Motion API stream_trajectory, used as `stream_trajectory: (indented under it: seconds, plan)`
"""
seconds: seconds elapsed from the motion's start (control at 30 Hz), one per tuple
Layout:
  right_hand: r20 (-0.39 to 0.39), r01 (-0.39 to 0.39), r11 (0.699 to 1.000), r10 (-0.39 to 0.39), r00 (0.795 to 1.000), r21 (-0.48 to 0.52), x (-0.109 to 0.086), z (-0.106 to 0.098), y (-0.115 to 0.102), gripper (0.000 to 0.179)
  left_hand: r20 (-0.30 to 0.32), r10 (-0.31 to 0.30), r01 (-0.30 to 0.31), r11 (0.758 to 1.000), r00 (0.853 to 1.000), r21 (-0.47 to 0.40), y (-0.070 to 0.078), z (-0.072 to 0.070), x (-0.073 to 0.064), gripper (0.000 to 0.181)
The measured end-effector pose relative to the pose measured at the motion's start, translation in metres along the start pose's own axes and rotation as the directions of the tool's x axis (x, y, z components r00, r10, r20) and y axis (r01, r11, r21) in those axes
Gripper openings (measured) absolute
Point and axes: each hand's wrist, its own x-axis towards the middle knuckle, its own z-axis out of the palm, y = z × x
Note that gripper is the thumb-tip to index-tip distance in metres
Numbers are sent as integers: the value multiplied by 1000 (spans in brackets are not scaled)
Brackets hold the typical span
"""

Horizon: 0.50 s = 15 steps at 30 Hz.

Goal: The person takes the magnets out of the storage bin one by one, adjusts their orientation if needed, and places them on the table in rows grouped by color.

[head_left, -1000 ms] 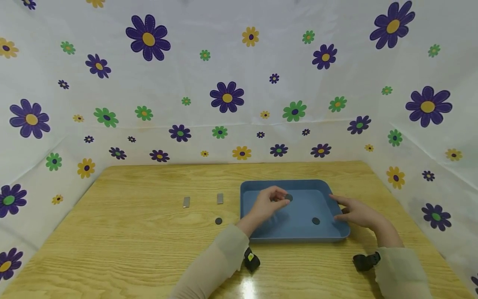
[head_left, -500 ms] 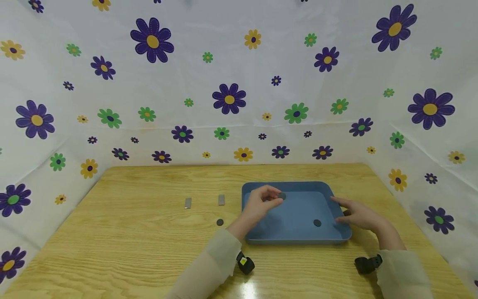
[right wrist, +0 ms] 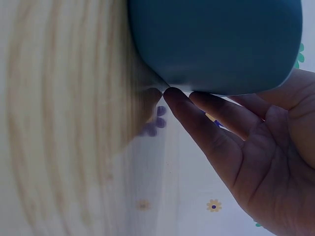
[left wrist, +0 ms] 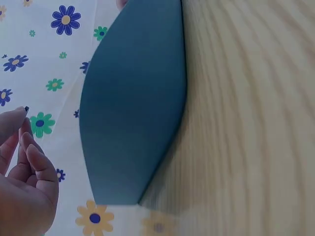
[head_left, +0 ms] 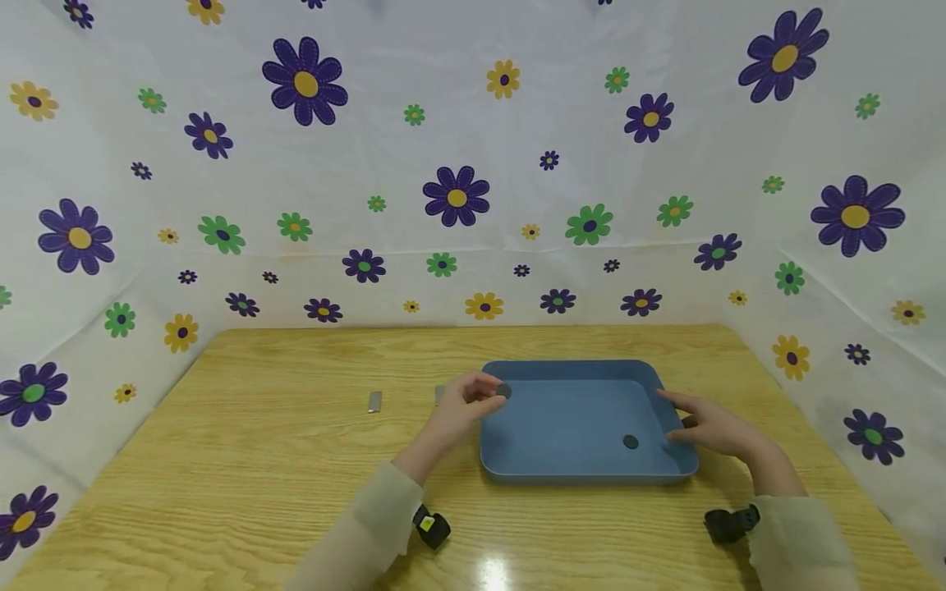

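My left hand (head_left: 454, 414) pinches a small dark round disc (head_left: 503, 391) between thumb and fingertips, over the left rim of a blue tray (head_left: 569, 410). In the left wrist view only a sliver of the disc (left wrist: 26, 109) shows above the fingers. Inside the tray, towards the right, lies a second dark disc (head_left: 631, 442). My right hand (head_left: 713, 427) holds the tray's right side, with thumb and index finger over the rim. Seen from the right wrist, other fingers (right wrist: 206, 132) touch the tray's outer wall (right wrist: 216, 44).
A grey rectangular piece (head_left: 374, 401) lies on the wooden table (head_left: 296, 460) left of the tray. Another grey piece (head_left: 439, 394) is partly covered by my left hand. A white flower-patterned cloth (head_left: 369, 148) surrounds the table at the back and sides.
My left hand has moved left with the disc, from above the tray's middle to its left rim. It now hides a disc lying on the table. My right hand stays at the tray.
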Motion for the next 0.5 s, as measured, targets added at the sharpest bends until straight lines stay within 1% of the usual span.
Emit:
stream_trajectory:
  seconds: [0.13, 0.17, 0.2, 0.3, 0.37, 0.4, 0.43, 0.5]
  plan:
    - [1, -3, 1000, 3, 1000, 9, 0, -1, 0, 69, -36, -31, 32, 999, 999, 34, 1, -15, -9, 21]
    - [1, -2, 1000, 2, 1000, 11, 0, -1, 0, 69, -41, -29, 31, 999, 999, 42, -4, -19, -10, 21]
    - [1, -1, 1000, 1, 1000, 11, 0, -1, 0, 69, -45, -28, 31, 998, 999, 50, -5, -23, -12, 22]
    - [-1, 3, 1000, -3, 1000, 8, 0, -1, 0, 69, -50, -46, 48, 998, 998, 51, -19, -37, -15, 23]
    - [-2, 1, 1000, -1, 1000, 0, 0, 0, 1, 69, -57, -43, 46, 997, 997, 68, -30, -46, -16, 24]
    - [-2, -2, 1000, 2, 1000, -2, 0, 0, 1, 69, -62, -48, 53, 996, 997, 76, -31, -49, -18, 24]
    - [-1, -5, 1000, 5, 1000, -3, 0, 0, 1, 69, -67, -54, 60, 994, 996, 87, -35, -54, -18, 24]
    - [0, -11, 1000, 11, 1000, -4, 0, 0, 1, 70, -78, -59, 69, 989, 995, 133, -36, -60, -21, 24]
